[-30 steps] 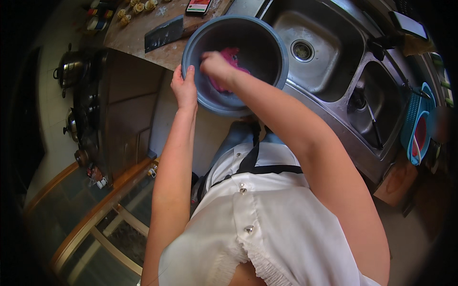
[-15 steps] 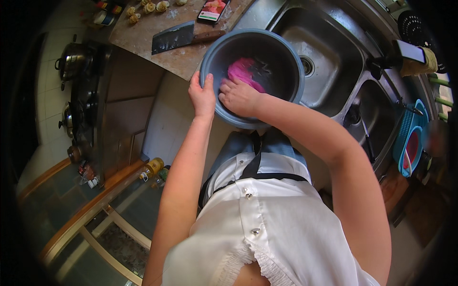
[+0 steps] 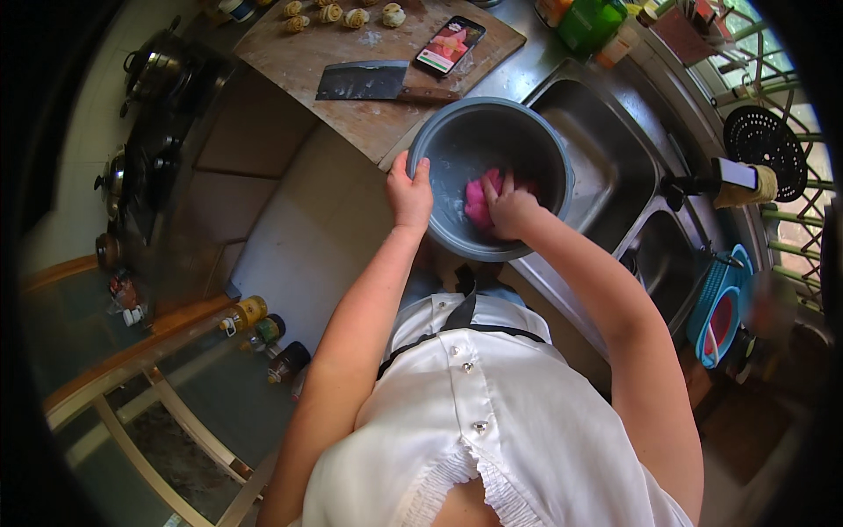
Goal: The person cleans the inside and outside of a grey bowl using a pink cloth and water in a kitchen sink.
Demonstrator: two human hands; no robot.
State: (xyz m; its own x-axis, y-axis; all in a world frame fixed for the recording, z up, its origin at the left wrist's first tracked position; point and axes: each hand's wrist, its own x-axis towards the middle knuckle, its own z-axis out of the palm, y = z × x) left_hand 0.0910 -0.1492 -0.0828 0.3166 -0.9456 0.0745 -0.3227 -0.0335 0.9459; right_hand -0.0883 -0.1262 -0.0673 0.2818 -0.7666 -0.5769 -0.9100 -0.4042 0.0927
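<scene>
My left hand [image 3: 410,195] is closed on the left rim of a deep grey basin [image 3: 436,239], its thumb over the edge. The basin tilts toward me in front of my waist, beside the sink. Inside it my right hand [image 3: 513,207] presses a crumpled bright pink cloth [image 3: 477,201] against the near right part of the basin. The right fingers are bent into the cloth and partly hidden. Whitish smears show on the basin's inner bottom.
Left of the basin a floured wooden board [image 3: 351,120] carries a cleaver [image 3: 363,80], a phone [image 3: 450,46] and several rolled dough pieces [image 3: 356,18]. A double steel sink [image 3: 606,132] lies right. Bottles [image 3: 592,25] stand behind it; blue baskets [image 3: 724,307] are at far right.
The pink cloth and my right hand have moved from the basin's middle to its right side. The whole view has shifted, bringing more of the board and back counter into sight.
</scene>
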